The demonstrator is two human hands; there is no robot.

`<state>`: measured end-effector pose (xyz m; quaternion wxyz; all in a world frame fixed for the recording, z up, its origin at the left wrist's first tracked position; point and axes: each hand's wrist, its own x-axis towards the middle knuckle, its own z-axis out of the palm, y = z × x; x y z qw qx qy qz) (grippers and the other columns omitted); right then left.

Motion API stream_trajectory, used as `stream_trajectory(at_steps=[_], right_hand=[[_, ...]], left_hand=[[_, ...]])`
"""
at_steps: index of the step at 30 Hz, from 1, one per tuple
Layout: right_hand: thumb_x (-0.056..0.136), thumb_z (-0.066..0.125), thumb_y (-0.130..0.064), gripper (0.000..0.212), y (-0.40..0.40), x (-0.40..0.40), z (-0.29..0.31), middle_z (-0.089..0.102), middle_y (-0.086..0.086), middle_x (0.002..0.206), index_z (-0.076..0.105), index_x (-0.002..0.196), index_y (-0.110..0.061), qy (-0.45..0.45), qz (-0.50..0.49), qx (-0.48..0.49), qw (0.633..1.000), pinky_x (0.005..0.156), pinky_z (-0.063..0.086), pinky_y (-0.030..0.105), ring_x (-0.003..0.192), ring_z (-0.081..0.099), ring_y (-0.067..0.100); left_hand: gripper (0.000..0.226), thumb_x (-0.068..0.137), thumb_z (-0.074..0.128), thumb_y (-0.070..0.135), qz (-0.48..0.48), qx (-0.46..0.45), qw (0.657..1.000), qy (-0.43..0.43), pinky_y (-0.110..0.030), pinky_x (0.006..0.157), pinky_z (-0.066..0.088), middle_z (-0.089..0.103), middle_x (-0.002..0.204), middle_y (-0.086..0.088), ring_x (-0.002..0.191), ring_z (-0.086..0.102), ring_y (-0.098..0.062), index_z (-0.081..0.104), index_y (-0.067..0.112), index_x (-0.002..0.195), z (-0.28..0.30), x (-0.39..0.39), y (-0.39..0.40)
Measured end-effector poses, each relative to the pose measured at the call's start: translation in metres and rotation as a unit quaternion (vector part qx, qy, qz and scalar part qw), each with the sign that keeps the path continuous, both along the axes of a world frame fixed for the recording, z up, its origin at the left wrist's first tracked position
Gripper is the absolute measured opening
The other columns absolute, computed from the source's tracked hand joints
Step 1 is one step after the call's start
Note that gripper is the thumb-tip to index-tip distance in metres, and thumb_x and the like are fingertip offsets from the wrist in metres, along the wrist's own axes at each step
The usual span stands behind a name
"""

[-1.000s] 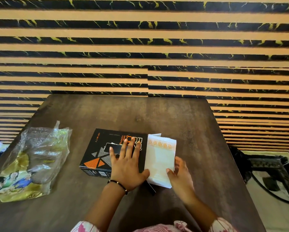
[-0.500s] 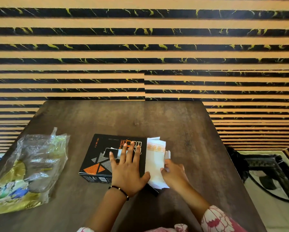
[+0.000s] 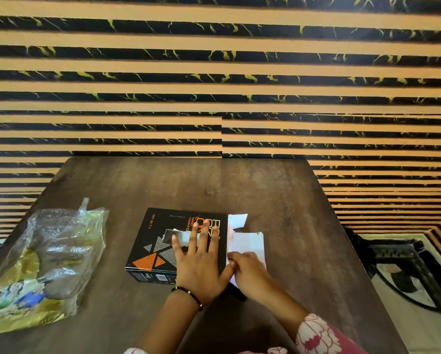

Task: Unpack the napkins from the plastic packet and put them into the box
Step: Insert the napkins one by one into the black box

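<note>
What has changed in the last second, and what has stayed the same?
The right hand moved left against the box's open side, pushing the white napkins further in; less of them shows now. The left hand stayed flat on top of the black box, which did not shift. The plastic packet stayed at the left of the table.

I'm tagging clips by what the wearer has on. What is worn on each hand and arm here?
The left hand is bare, with a thin black beaded bracelet at the wrist. The right hand wears nothing; its forearm ends in a white sleeve printed with pink-red flowers. No rings show on either.
</note>
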<state>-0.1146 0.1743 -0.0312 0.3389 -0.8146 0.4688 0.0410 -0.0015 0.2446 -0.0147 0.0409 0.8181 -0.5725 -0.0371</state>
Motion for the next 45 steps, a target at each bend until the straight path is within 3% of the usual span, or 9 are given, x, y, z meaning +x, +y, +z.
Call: stream_trajectory(at_steps=[4,9,16,21,25,30,39,43,45], right_hand=[[0.096,0.041,-0.022,0.034,0.003,-0.002,0.000,0.055,0.008,0.132,0.051,0.127,-0.013,-0.142,-0.122,0.158,0.970,0.102,0.042,0.032,0.115,0.054,0.021],[0.097,0.037,-0.036,0.043,0.004,-0.007,-0.002,0.062,0.005,0.122,0.054,0.126,-0.010,-0.329,-0.309,0.425,0.784,0.101,0.038,0.033,0.113,0.056,0.019],[0.094,0.022,-0.054,0.062,0.012,0.012,0.006,0.055,0.005,0.133,0.042,0.136,-0.013,-0.311,-0.301,0.474,0.767,0.112,0.029,0.037,0.127,0.046,0.023],[0.096,0.020,-0.049,0.063,0.014,-0.005,-0.005,0.066,0.013,0.114,0.058,0.118,-0.005,-0.370,-0.383,0.423,0.733,0.087,0.048,0.033,0.103,0.061,0.024],[0.096,0.017,-0.050,0.067,0.022,-0.021,-0.015,0.064,0.016,0.120,0.056,0.119,-0.001,-0.449,-0.410,0.420,0.673,0.098,0.043,0.039,0.108,0.060,0.025],[0.096,0.017,-0.050,0.065,0.034,-0.017,-0.016,0.067,0.010,0.113,0.059,0.116,-0.004,-0.448,-0.431,0.378,0.686,0.098,0.045,0.038,0.106,0.061,0.020],[0.096,0.021,-0.048,0.063,0.018,-0.014,-0.014,0.068,0.014,0.112,0.063,0.109,-0.004,-0.408,-0.437,0.325,0.733,0.091,0.049,0.039,0.102,0.063,0.025],[0.096,0.029,-0.045,0.048,-0.006,0.002,0.005,0.065,0.011,0.117,0.064,0.099,-0.012,-0.414,-0.433,0.218,0.770,0.088,0.048,0.035,0.103,0.061,0.023],[0.096,0.030,-0.046,0.043,-0.018,0.010,0.015,0.056,0.007,0.129,0.060,0.110,-0.019,-0.401,-0.421,0.177,0.795,0.098,0.042,0.038,0.116,0.054,0.023]], left_hand=[[0.072,0.086,0.009,0.058,0.012,0.020,1.000,0.003,-0.066,0.107,0.008,0.034,0.149,-0.010,0.139,0.026,-0.033,0.035,0.017,0.139,0.005,0.001,0.003],[0.059,0.087,0.027,0.051,0.004,-0.007,1.000,0.015,-0.062,0.101,0.012,0.052,0.136,-0.011,0.128,0.044,-0.034,0.050,0.015,0.128,-0.004,0.001,0.004],[0.059,0.081,0.033,0.047,-0.014,0.006,0.999,0.040,-0.065,0.101,0.030,0.056,0.132,-0.011,0.124,0.049,-0.034,0.053,0.013,0.125,-0.001,0.004,0.001],[0.086,0.073,-0.002,0.062,-0.055,0.041,0.996,0.057,-0.061,0.108,-0.012,-0.002,0.157,-0.010,0.143,-0.007,-0.033,0.004,0.017,0.146,0.005,0.012,-0.002],[0.093,0.076,0.014,0.078,-0.120,0.117,0.986,0.020,-0.068,0.100,-0.019,-0.021,0.155,-0.007,0.139,-0.022,-0.035,-0.012,0.021,0.144,0.015,0.022,-0.004],[0.102,0.070,0.027,0.082,-0.277,0.052,0.959,-0.034,-0.062,0.101,-0.025,-0.015,0.156,-0.005,0.138,-0.027,-0.020,0.001,0.018,0.146,0.015,0.028,-0.014],[0.089,0.077,0.025,0.074,-0.255,0.024,0.967,0.012,-0.061,0.108,-0.016,-0.005,0.158,-0.004,0.144,-0.011,-0.022,0.014,0.019,0.145,0.004,0.023,-0.019],[0.072,0.078,0.032,0.058,-0.264,0.012,0.965,-0.006,-0.064,0.110,0.005,0.030,0.150,-0.013,0.139,0.026,-0.030,0.042,0.016,0.136,-0.003,0.023,-0.018],[0.075,0.079,0.027,0.055,-0.275,-0.002,0.962,0.000,-0.065,0.110,-0.005,0.016,0.155,-0.013,0.143,0.010,-0.031,0.028,0.015,0.142,-0.005,0.022,-0.018]])
